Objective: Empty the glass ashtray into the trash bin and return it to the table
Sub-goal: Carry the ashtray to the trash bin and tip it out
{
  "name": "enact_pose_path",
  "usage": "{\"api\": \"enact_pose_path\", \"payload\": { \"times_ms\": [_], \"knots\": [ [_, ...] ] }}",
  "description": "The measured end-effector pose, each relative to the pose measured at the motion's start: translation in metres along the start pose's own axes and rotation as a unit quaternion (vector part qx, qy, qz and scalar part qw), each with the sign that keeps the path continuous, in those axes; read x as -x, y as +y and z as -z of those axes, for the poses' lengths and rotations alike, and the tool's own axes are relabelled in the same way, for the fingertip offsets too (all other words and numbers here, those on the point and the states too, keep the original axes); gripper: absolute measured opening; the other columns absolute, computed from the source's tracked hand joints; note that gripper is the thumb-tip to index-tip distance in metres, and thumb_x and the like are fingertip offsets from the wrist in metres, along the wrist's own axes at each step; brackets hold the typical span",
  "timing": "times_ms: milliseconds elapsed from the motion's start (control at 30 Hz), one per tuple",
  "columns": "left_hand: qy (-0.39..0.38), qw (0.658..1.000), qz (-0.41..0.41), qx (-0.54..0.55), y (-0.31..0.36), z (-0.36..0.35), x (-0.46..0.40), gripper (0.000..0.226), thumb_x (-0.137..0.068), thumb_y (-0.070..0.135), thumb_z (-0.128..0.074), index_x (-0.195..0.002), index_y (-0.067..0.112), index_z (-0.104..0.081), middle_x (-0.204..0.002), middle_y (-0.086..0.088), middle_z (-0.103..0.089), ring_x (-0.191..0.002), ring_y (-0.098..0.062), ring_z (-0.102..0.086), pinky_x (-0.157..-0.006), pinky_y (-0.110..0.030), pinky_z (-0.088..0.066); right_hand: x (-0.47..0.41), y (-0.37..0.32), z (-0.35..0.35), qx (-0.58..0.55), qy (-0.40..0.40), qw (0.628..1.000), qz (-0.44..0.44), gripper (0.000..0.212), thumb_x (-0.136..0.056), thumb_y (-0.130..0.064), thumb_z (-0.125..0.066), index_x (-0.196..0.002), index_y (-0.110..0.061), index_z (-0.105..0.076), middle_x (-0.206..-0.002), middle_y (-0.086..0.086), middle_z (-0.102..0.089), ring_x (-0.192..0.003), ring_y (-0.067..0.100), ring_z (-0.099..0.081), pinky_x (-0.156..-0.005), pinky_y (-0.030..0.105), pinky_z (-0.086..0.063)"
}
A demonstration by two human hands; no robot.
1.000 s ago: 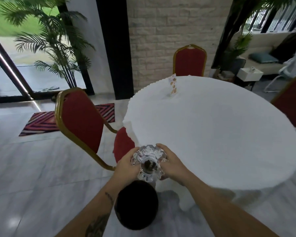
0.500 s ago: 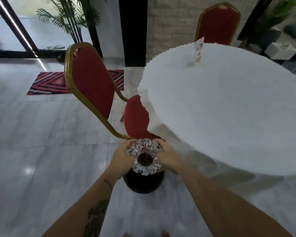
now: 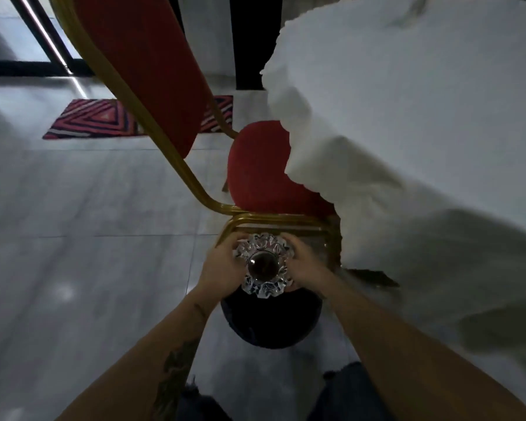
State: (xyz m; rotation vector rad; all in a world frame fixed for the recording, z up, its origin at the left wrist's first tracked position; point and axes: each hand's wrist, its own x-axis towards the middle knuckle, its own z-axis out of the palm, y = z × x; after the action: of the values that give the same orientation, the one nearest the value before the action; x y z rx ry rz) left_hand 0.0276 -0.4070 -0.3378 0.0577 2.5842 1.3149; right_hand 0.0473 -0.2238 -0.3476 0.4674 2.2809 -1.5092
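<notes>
Since a second ago: both hands lowered from beside the table (image 3: 422,117) edge to just above the black trash bin (image 3: 271,323). Glass ashtray (image 3: 263,265): held upright over the bin's far rim, dark contents inside. My left hand (image 3: 222,265) and right hand (image 3: 305,265): fingers curled, gripping opposite sides. Red chair (image 3: 255,168): just beyond.

Trash bin (image 3: 271,323) rim partly behind ashtray (image 3: 263,265); chair (image 3: 140,65) top cropped.
</notes>
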Motion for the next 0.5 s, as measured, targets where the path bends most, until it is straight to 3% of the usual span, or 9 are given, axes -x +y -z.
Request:
{"api": "enact_pose_path", "payload": {
  "times_ms": [100,233,300,367,433,500],
  "knots": [
    [0.022,0.999,-0.016,-0.024,-0.041,-0.028,-0.016,0.047,-0.082,0.004,-0.057,-0.119,0.034,-0.057,-0.115,0.003,-0.068,-0.102,-0.019,-0.062,-0.087,-0.036,-0.051,-0.032,0.039,-0.014,-0.002,0.007,1.000,0.021,0.071,-0.095,0.009,-0.045,-0.150,-0.035,-0.040,-0.149,0.000,-0.045,-0.100,0.026,-0.065,-0.045,0.020,-0.051],
    [0.058,0.995,-0.076,-0.037,-0.086,-0.064,-0.026,0.047,-0.081,0.004,-0.056,-0.115,0.036,-0.052,-0.115,0.010,-0.066,-0.107,-0.015,-0.063,-0.084,-0.032,-0.051,-0.064,0.082,-0.029,0.016,0.024,0.996,0.079,0.075,-0.087,0.012,-0.048,-0.144,-0.036,-0.047,-0.140,-0.001,-0.053,-0.095,0.022,-0.068,-0.068,0.042,-0.062],
    [0.074,0.992,-0.097,-0.024,-0.098,-0.077,-0.028,0.044,-0.082,0.006,-0.057,-0.108,0.041,-0.048,-0.111,0.014,-0.064,-0.106,-0.012,-0.063,-0.085,-0.033,-0.052,-0.075,0.101,-0.035,0.026,0.038,0.994,0.101,0.073,-0.087,0.010,-0.051,-0.144,-0.036,-0.049,-0.138,0.002,-0.056,-0.090,0.021,-0.069,-0.059,0.036,-0.056],
    [0.089,0.989,-0.116,-0.018,-0.105,-0.086,-0.030,0.042,-0.082,0.010,-0.059,-0.101,0.044,-0.045,-0.106,0.014,-0.063,-0.102,-0.012,-0.063,-0.085,-0.037,-0.054,-0.081,0.113,-0.039,0.037,0.062,0.990,0.122,0.067,-0.088,0.007,-0.054,-0.143,-0.032,-0.051,-0.132,0.002,-0.060,-0.088,0.016,-0.067,-0.059,0.027,-0.048],
    [0.100,0.988,-0.116,-0.019,-0.107,-0.089,-0.029,0.040,-0.081,0.010,-0.059,-0.098,0.043,-0.043,-0.101,0.013,-0.062,-0.095,-0.016,-0.064,-0.083,-0.045,-0.055,-0.081,0.119,-0.041,0.033,0.077,0.988,0.130,0.061,-0.091,0.005,-0.053,-0.142,-0.028,-0.053,-0.125,-0.002,-0.064,-0.081,0.013,-0.067,-0.060,0.029,-0.050],
    [0.096,0.989,-0.108,-0.012,-0.103,-0.089,-0.026,0.040,-0.080,0.011,-0.059,-0.099,0.043,-0.042,-0.097,0.016,-0.060,-0.089,-0.019,-0.065,-0.081,-0.049,-0.056,-0.078,0.120,-0.043,0.036,0.099,0.985,0.138,0.055,-0.092,0.005,-0.053,-0.139,-0.024,-0.056,-0.124,-0.003,-0.064,-0.099,0.016,-0.068,-0.078,0.032,-0.056]
  ]
}}
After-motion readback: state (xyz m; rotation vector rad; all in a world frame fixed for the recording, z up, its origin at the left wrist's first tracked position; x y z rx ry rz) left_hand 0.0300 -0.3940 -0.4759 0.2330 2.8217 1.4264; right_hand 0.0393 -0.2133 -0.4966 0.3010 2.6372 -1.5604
